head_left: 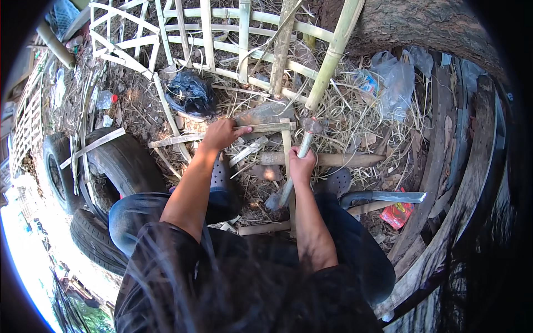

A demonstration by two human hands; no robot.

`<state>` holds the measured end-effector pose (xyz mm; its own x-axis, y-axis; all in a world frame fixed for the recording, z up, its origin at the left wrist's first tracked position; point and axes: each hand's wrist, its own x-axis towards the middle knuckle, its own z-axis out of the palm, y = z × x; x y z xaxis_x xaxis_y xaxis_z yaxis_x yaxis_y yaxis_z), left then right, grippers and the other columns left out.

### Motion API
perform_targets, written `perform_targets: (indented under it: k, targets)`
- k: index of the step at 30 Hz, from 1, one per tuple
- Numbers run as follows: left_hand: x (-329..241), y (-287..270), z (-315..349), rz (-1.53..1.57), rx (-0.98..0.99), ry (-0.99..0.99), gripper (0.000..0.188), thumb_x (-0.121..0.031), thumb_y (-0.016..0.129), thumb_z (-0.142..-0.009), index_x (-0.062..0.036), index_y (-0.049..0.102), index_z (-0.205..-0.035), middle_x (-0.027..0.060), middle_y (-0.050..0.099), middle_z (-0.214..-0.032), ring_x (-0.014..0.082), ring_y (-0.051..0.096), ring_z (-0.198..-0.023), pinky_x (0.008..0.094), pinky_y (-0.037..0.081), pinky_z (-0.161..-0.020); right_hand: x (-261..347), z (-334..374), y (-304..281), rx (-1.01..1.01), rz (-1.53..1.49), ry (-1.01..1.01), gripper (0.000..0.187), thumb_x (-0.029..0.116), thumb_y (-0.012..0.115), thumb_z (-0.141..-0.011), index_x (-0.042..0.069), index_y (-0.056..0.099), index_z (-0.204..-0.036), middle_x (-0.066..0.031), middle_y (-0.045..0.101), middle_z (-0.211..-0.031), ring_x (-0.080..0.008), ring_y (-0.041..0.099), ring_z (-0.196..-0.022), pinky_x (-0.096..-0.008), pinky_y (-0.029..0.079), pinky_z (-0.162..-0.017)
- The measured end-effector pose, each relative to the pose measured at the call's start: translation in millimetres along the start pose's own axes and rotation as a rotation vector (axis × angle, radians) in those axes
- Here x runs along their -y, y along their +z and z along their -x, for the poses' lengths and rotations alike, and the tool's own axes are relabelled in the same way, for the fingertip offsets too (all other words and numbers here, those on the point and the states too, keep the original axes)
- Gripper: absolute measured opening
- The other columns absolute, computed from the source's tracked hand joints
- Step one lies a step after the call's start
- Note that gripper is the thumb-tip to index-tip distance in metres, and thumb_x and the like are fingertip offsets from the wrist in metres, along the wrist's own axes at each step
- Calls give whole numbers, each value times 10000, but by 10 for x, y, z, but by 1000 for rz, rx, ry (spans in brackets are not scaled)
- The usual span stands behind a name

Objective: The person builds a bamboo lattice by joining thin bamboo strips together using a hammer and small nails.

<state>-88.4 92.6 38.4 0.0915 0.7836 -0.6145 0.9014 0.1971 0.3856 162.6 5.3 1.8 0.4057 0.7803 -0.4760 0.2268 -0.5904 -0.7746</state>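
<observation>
Pin the wooden slat (271, 128) firmly with your left hand (222, 134), its fingers closed over it, and let the hammer (305, 145) fall square on the corner (short taps should suit such thin wood). Your right hand (302, 165) wraps tightly round the handle. The slat lies at the centre of the frame, narrow, flat and tan, its right end meeting a second strip (287, 145) running downward.

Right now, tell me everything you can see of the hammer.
The hammer has a blunt, rusty-looking, reddish-brown head and a straight, pale greyish handle of unclear material. The right hand grips the handle partway along. It slants, head pointing away from the person, just right of a flat strip's end; whether they touch is unclear.
</observation>
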Motion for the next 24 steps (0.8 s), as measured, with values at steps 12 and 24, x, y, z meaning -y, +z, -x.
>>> perform_targets:
  k: [12, 24]
  targets:
    - [153, -94, 64, -66, -31, -61, 693, -717, 527, -827, -53, 724, -812, 188, 678, -741, 387, 665, -813, 480, 507, -761, -129, -66, 52, -25, 9, -30, 118, 52, 702, -737, -3, 646, -825, -145, 666, -788, -307, 656, -764, -404, 493, -749]
    - [172, -55, 87, -59, -10, -46, 757, -747, 532, -806, -13, 686, -703, 219, 663, -698, 405, 666, -755, 490, 515, -727, 68, -37, 65, -55, 13, -20, 118, 39, 700, -737, -7, 662, -838, -150, 667, -779, -294, 659, -736, -381, 503, -729]
